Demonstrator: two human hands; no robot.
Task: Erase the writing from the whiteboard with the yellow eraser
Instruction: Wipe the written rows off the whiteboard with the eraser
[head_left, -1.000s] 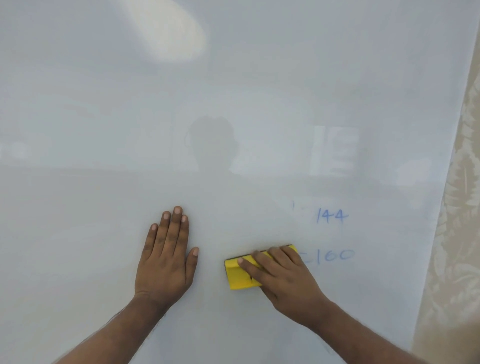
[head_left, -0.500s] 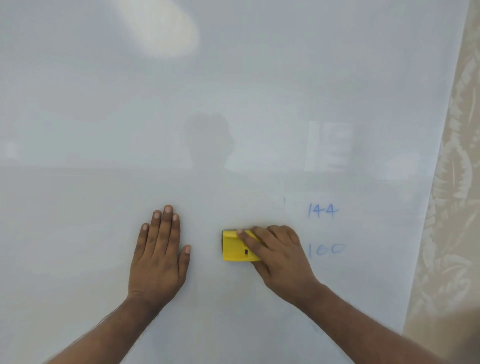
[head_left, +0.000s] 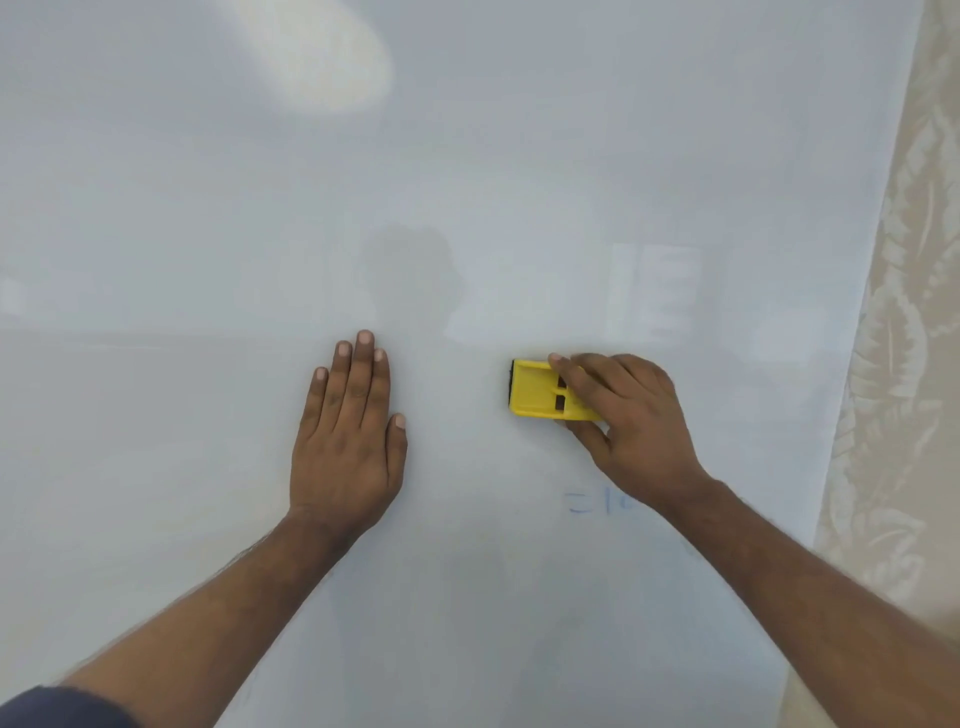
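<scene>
The whiteboard (head_left: 467, 156) fills almost the whole view; its right edge runs down beside a cream wall covering with a pale leaf pattern (head_left: 904, 364). The left hand (head_left: 347, 441) lies flat on the board a little left of its middle, palm down; its fingers (head_left: 363, 374) are stretched out, close together and released, gripping nothing, with the thumb out to the right. The right hand (head_left: 631, 421) is to the right of it, well apart, nearer the board's right edge; its fingers are curled over the yellow eraser (head_left: 540, 395) and grasp it from the right, thumb under the lower side, index finger laid across the top. The eraser rests against the board with its long side roughly level; a dark strip shows along its left end and two dark slots show on its back beside the fingers. Below the eraser, just beside the right wrist, a faint remnant of blue writing (head_left: 597, 504) stands on the board: short strokes, partly hidden by the forearm and too faint to read. A dark blue sleeve (head_left: 57, 709) shows at the lower left corner of the view. Soft reflections lie across the glossy board, among them a bright oval patch (head_left: 322, 57) near the top edge.
</scene>
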